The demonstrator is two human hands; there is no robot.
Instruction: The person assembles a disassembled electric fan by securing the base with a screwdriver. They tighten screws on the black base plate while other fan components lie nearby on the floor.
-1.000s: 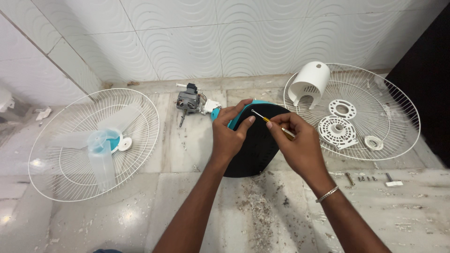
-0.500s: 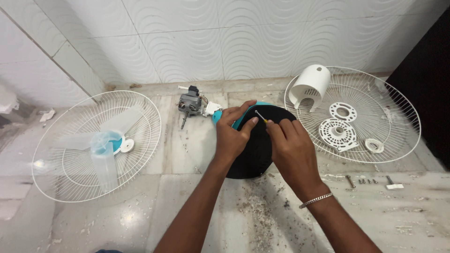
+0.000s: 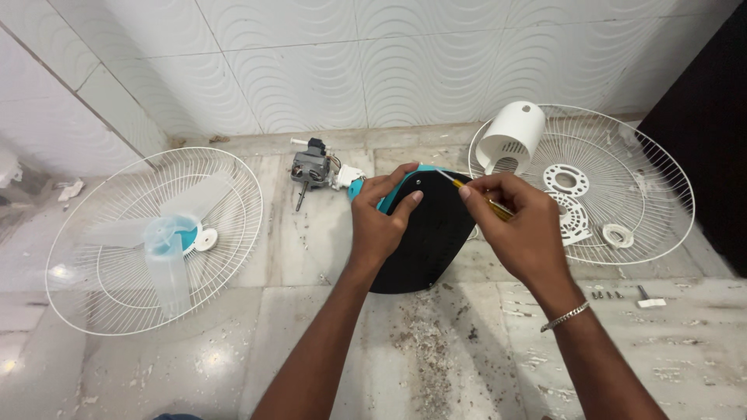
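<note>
- Marble floor [image 3: 327,257], dusty, with a white patterned tile wall behind it.
- Left guard [image 3: 78,295] — a white wire grille lying flat, with a pale blue blade [image 3: 167,237] inside it.
- Right guard [image 3: 661,194] holds a white cover [image 3: 517,128] and white plastic rings.
- Base [image 3: 428,241] — black with a teal edge, at centre, tilted up off the floor, its long axis running away from the viewer.
- Motor [image 3: 313,167] lies just beyond the base.
- Left hand [image 3: 377,225] grips the base's upper left edge, fingers curled over it.
- Right hand [image 3: 525,229] pinches a screwdriver [image 3: 467,189]; its shaft slants up-left, with the tip over the base's top edge.
- Screws [image 3: 607,295] lie on the floor at right.
</note>
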